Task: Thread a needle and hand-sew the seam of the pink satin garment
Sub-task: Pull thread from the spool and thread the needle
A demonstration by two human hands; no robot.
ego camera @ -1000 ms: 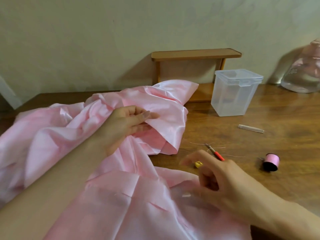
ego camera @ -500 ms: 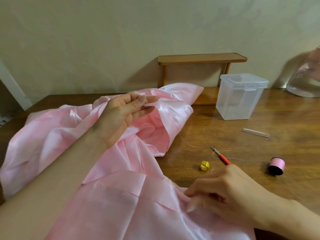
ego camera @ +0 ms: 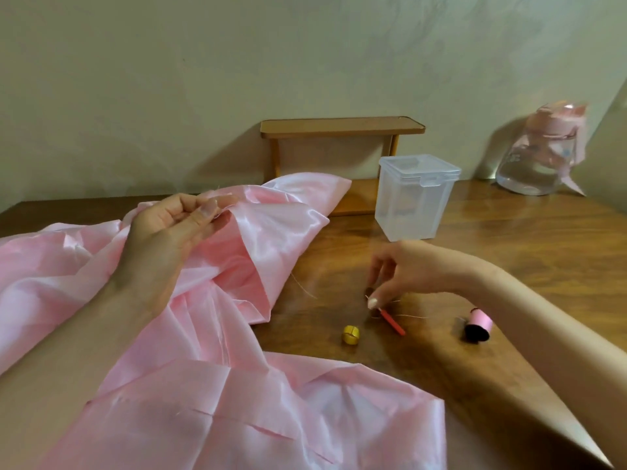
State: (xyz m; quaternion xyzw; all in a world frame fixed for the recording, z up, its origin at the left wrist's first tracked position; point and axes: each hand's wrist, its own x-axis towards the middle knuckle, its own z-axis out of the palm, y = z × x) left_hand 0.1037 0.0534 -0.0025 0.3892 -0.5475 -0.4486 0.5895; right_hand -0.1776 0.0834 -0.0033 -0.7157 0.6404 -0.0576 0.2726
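The pink satin garment point(ego camera: 163, 385) lies crumpled over the left and near part of the wooden table point(ego camera: 509, 252). My left hand point(ego camera: 169, 232) is raised over it and pinches a folded edge of the satin between thumb and fingertips. My right hand point(ego camera: 403, 273) reaches down to the table right of the garment, its thumb and forefinger pinching the metal end of a red-handled tool point(ego camera: 393, 322). A pink thread spool point(ego camera: 477, 325) lies to the right of that tool. Loose pale thread point(ego camera: 305, 288) trails on the wood beside the garment. No needle is visible.
A yellow thimble point(ego camera: 352, 335) sits just left of the red tool. A clear lidded plastic box point(ego camera: 417, 198) stands behind my right hand. A small wooden shelf point(ego camera: 342, 127) stands against the wall, and a clear bottle with a pink lid point(ego camera: 539, 157) is at the far right.
My right hand left the near edge of the garment and moved up and right to the red-handled tool. My left hand lifted the satin edge a little higher.
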